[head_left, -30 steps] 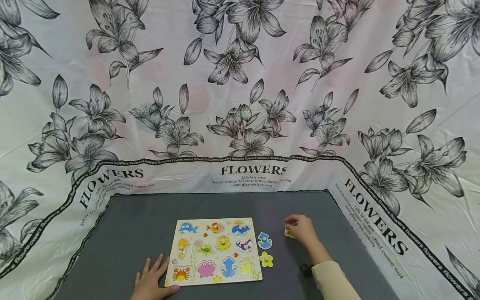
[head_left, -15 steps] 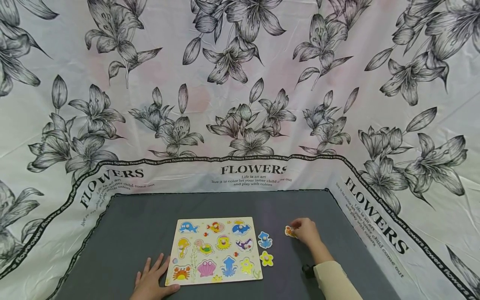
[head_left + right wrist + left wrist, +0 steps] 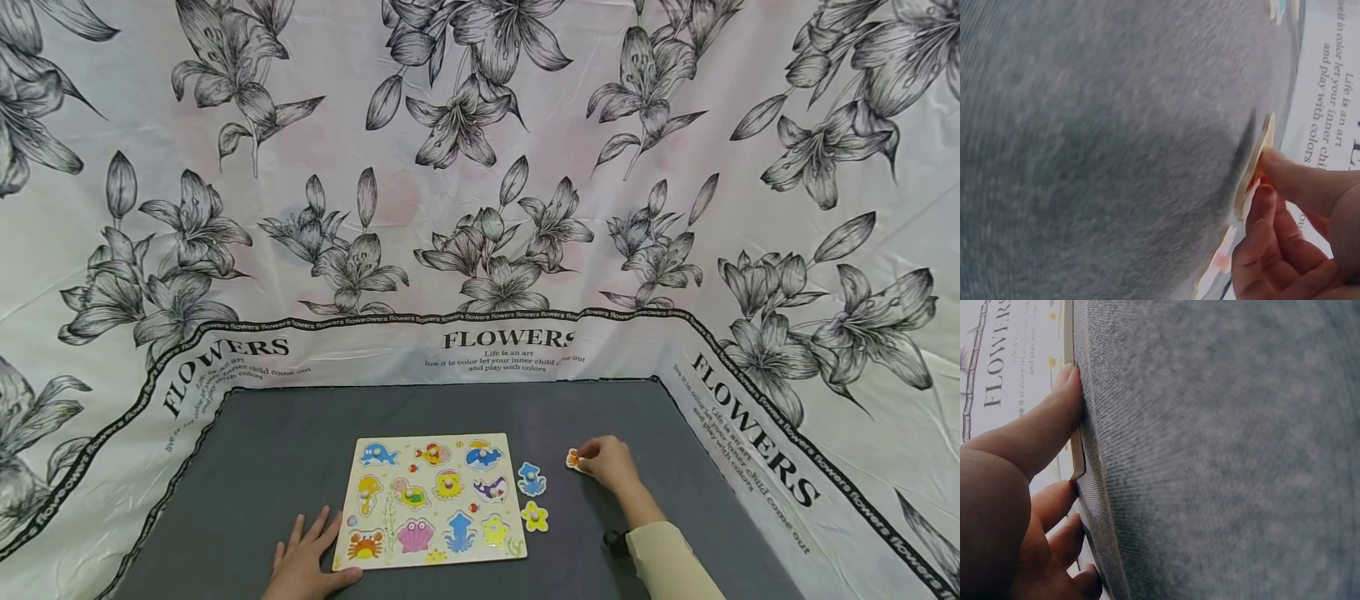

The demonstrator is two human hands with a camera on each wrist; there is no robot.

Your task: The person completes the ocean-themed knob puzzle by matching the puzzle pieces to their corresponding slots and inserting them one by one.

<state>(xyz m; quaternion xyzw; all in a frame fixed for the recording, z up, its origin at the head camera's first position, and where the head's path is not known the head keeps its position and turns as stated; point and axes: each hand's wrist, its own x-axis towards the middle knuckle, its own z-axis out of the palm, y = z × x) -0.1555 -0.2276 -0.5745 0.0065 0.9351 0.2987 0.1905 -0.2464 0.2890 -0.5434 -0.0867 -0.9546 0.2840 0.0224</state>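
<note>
My left hand [image 3: 303, 562] rests by the front left corner of a wooden puzzle board [image 3: 517, 546]. Its thumb touches the board's front edge, also seen in the left wrist view, and the other fingers spread along the left side. To the right of the board, my right hand [image 3: 611, 462] pinches an orange puzzle piece [image 3: 573, 458] between thumb and fingers. In the right wrist view that piece [image 3: 1247, 175] is tilted edge-on, with its shadow beside it. A second piece with a pinkish patch [image 3: 1215, 265] shows below; in the head view it is hidden.
A blue squid piece [image 3: 532, 481] and a yellow starfish piece [image 3: 535, 517] lie just right of the board. A small black object [image 3: 617, 543] is by the right sleeve. Flower-printed cloth [image 3: 495, 250] surrounds the dark grey tabletop [image 3: 285, 450].
My right hand has shifted slightly, and more of the orange piece shows than a second ago; it has moved a little left over the last half second. The left hand stays put.
</note>
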